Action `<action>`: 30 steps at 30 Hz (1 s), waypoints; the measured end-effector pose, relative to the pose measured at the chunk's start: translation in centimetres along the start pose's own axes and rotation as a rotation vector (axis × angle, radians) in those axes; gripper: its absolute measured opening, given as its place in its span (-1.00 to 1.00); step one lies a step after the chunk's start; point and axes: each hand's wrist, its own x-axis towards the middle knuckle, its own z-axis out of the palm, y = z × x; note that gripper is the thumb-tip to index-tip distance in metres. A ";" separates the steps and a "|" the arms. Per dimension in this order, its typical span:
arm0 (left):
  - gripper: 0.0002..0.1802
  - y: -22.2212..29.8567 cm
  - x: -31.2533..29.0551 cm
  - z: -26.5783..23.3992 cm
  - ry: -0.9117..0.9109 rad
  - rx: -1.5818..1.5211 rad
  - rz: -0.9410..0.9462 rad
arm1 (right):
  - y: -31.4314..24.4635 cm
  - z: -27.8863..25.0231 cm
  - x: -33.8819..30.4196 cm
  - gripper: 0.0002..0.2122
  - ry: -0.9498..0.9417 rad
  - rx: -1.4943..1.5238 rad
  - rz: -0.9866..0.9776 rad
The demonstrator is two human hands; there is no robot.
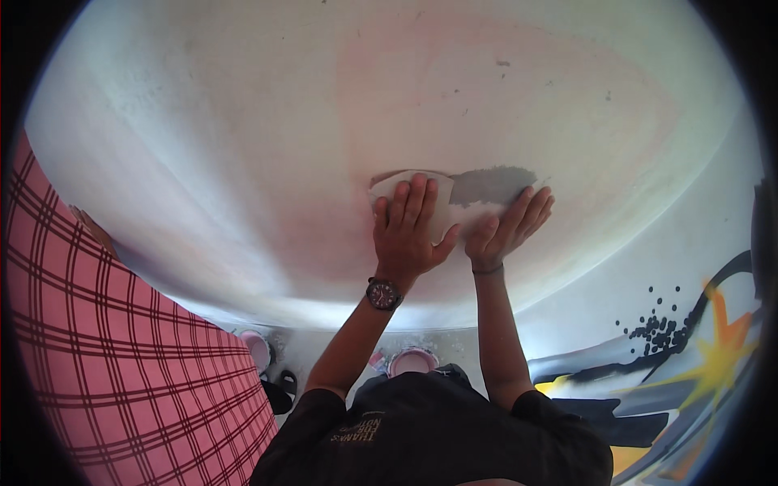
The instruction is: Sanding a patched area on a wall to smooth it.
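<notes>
A large pale wall surface (pixel 486 113) with a faint pink tint fills most of the view. My left hand (pixel 409 223), with a dark watch (pixel 382 294) on its wrist, lies flat with fingers stretched on a pale sheet (pixel 439 194). The sheet rests against the wall, and a brownish edge shows along its top; its kind I cannot make out. Right of it is a rough grey patch (pixel 494 185). Just below that patch, my right hand (pixel 510 227) has its fingers stretched out, close to or touching the wall, with nothing seen in it.
A pink bucket (pixel 412 361) stands on the floor below me, with another pink container (pixel 258 350) to its left near dark footwear (pixel 285 382). The left wall (pixel 121 348) is pink with dark checks. Colourful painted shapes (pixel 713 348) cover the right wall.
</notes>
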 end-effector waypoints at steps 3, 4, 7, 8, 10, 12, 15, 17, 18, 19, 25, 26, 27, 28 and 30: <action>-0.11 1.1 5.7 -3.0 -0.008 -0.058 -0.054 | -0.1 -0.1 0.3 -0.36 0.007 -0.007 0.007; -0.14 1.1 9.1 -4.2 0.000 -0.080 -0.055 | -0.2 0.0 0.4 -0.36 0.016 -0.006 0.005; -0.13 2.1 15.6 -4.4 0.051 -0.101 0.032 | 0.6 0.0 0.3 -0.37 -0.004 -0.039 0.008; -0.10 2.2 16.9 -4.7 0.080 -0.113 0.072 | 0.1 0.2 0.3 -0.37 -0.006 -0.027 0.011; -0.06 2.4 17.1 -4.1 0.110 -0.146 0.116 | 0.4 0.5 0.4 -0.37 0.005 -0.022 -0.004; -0.04 1.9 14.7 -3.6 0.061 -0.133 0.075 | 0.5 0.7 0.2 -0.37 0.002 -0.017 -0.002; -0.10 0.2 8.0 -2.7 0.039 -0.053 -0.072 | 0.2 0.5 0.2 -0.38 -0.004 -0.014 0.000; -0.09 -1.0 3.7 -1.8 0.046 -0.033 -0.104 | 0.3 0.4 0.3 -0.38 -0.008 -0.019 0.000; -0.09 -1.4 2.7 -2.2 0.060 -0.025 -0.121 | 0.2 0.3 0.3 -0.38 -0.013 -0.025 -0.010; -0.08 -1.7 2.1 -2.3 0.074 -0.015 -0.138 | 0.1 0.3 0.3 -0.38 -0.018 -0.031 -0.020; -0.11 -1.2 12.1 -5.3 0.012 -0.069 0.010 | -0.1 0.6 0.3 -0.37 0.001 -0.018 0.008; -0.07 -1.2 14.2 -5.7 0.017 -0.078 0.083 | -0.2 0.7 0.3 -0.37 0.000 -0.014 0.010; -0.07 -0.7 15.4 -5.6 0.015 -0.079 0.083 | -0.2 0.7 0.3 -0.37 0.002 -0.018 0.011; -0.08 -0.1 16.4 -5.5 0.046 -0.085 0.101 | -0.3 0.7 0.3 -0.37 0.003 -0.016 0.013; -0.09 0.1 16.4 -5.2 0.074 -0.098 0.120 | -0.3 0.7 0.4 -0.37 0.004 -0.018 0.017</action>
